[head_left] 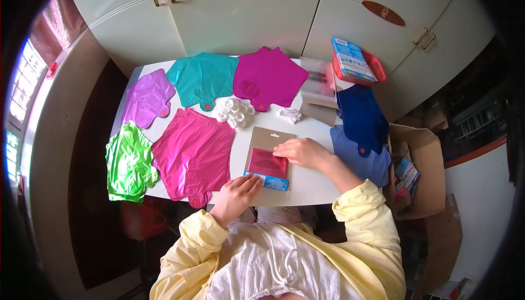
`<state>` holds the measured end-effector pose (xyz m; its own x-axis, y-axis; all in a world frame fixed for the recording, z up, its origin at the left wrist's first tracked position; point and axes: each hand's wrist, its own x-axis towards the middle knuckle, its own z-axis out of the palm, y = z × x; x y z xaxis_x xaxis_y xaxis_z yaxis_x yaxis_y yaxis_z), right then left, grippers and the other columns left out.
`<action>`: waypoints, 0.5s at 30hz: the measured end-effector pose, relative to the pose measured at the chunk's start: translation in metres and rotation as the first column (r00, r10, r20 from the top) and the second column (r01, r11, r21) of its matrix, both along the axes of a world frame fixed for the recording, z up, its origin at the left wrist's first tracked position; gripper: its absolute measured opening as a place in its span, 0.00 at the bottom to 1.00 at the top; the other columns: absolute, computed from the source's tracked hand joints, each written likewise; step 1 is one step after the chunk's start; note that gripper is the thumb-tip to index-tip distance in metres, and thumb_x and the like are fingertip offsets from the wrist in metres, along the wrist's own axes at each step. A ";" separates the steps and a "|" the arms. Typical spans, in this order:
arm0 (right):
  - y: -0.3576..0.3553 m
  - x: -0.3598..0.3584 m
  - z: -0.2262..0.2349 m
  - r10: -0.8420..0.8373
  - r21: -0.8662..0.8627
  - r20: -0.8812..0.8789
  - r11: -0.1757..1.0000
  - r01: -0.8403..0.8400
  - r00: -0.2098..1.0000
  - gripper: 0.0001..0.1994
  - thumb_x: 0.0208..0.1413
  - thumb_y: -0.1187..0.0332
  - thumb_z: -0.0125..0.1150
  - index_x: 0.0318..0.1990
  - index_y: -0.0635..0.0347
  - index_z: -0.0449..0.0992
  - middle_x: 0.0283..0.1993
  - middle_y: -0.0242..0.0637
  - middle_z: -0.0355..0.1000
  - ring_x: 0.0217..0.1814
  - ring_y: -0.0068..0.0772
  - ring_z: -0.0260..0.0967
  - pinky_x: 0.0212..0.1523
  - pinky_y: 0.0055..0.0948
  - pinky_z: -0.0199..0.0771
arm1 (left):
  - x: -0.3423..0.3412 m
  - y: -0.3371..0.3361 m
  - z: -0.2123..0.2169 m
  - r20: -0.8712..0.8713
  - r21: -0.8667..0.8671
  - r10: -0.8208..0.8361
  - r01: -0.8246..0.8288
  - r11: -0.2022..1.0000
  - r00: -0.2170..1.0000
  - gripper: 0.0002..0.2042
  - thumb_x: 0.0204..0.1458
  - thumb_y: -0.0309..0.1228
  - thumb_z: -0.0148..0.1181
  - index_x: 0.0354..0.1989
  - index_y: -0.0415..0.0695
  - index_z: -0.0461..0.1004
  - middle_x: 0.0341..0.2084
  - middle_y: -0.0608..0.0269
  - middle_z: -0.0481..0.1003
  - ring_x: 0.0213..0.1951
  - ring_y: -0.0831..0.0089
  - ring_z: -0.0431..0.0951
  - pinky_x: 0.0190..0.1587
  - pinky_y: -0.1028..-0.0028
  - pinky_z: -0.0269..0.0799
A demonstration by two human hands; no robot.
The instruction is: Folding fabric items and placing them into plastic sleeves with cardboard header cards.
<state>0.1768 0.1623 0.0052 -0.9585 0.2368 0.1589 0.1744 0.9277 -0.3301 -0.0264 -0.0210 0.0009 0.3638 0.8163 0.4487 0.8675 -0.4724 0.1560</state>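
Packet (267, 164) lies flat at the near edge of the white table (306, 182): brown card backing, red folded foil showing, blue strip along the bottom. My left hand (238, 193) rests fingers straight on the blue strip, pinning, not gripping. My right hand (299, 152) lies flat and loosely spread on the packet's right edge, holding nothing. Looks light; card stiffish, foil slick and thin, likely to crease. Best taken by the card edges. Pink balloon (193, 155) just left.

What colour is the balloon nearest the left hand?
Bright pink balloon, clearest in the head view.
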 end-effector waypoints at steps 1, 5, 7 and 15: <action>0.002 -0.002 -0.003 -0.003 0.004 -0.014 1.000 0.003 1.000 0.16 0.43 0.75 0.58 0.43 0.54 0.76 0.47 0.32 0.73 0.47 0.34 0.70 0.47 0.30 0.72 | 0.003 0.000 -0.001 0.009 0.006 0.013 -0.013 1.000 1.000 0.14 0.42 0.26 0.55 0.40 0.41 0.73 0.37 0.64 0.75 0.42 0.71 0.76 0.40 0.74 0.74; 0.004 -0.009 -0.014 -0.039 0.054 -0.106 0.998 0.045 0.994 0.14 0.44 0.76 0.57 0.41 0.56 0.76 0.45 0.33 0.74 0.47 0.34 0.70 0.47 0.30 0.72 | 0.019 0.003 -0.001 0.053 -0.001 0.078 -0.078 0.997 0.996 0.13 0.41 0.25 0.56 0.38 0.42 0.74 0.37 0.64 0.75 0.37 0.70 0.76 0.35 0.74 0.74; -0.003 -0.009 -0.009 -0.076 0.044 -0.143 0.996 0.083 0.987 0.13 0.45 0.75 0.56 0.41 0.57 0.76 0.44 0.34 0.74 0.47 0.35 0.71 0.46 0.30 0.72 | 0.020 0.002 0.005 0.000 -0.147 0.097 -0.096 0.984 0.995 0.12 0.41 0.24 0.55 0.37 0.42 0.74 0.38 0.64 0.74 0.36 0.70 0.76 0.35 0.72 0.73; 0.016 0.032 0.045 -0.447 0.064 -0.076 0.890 0.452 0.891 0.11 0.48 0.73 0.54 0.40 0.59 0.76 0.43 0.40 0.73 0.46 0.41 0.70 0.47 0.35 0.71 | 0.014 0.017 -0.003 0.018 -0.082 -0.012 0.013 0.997 1.000 0.09 0.43 0.26 0.54 0.34 0.40 0.71 0.44 0.57 0.72 0.48 0.64 0.73 0.46 0.68 0.70</action>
<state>0.2089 0.1780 0.0507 -0.7413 0.6245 0.2459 0.5616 0.7778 -0.2823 -0.0123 -0.0040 -0.0022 0.3669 0.8459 0.3871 0.8584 -0.4682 0.2096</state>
